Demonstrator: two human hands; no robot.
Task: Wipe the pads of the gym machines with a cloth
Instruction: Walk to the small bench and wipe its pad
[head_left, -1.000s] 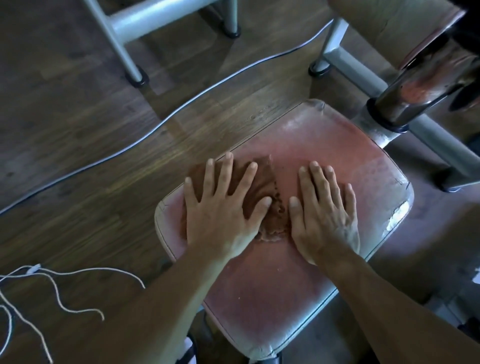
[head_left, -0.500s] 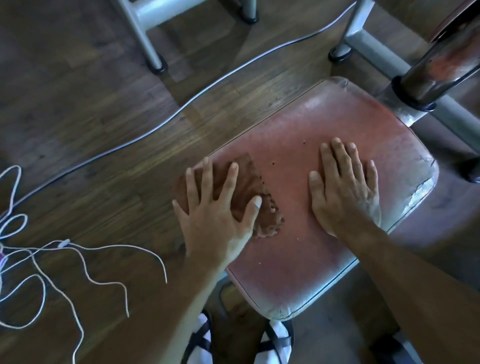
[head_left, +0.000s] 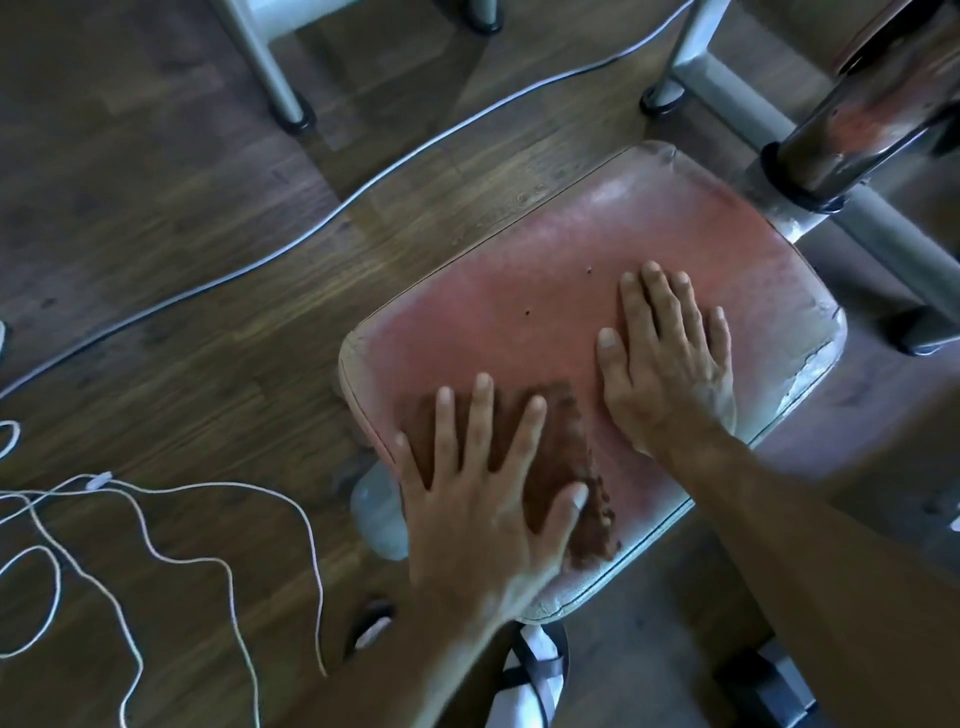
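Head view, looking down on the red seat pad (head_left: 519, 312), which serves as the landmark. At its near edge a sandalled foot (head_left: 535, 670) shows on the wooden floor (head_left: 156, 182). On the pad's near left corner lies the brown cloth (head_left: 561, 452), pressed flat under the left hand (head_left: 483, 504), its fingers (head_left: 480, 415) straight and spread, gripping nothing. Just right of the cloth, the right hand (head_left: 670, 364) rests palm down on bare pad, fingers straight and close together, holding nothing. Left of the pad a white cord (head_left: 182, 488) loops over the floor. Beyond the pad's far edge a grey cable (head_left: 363, 192) snakes past, and at its far right corner stands the metal post (head_left: 857, 119).
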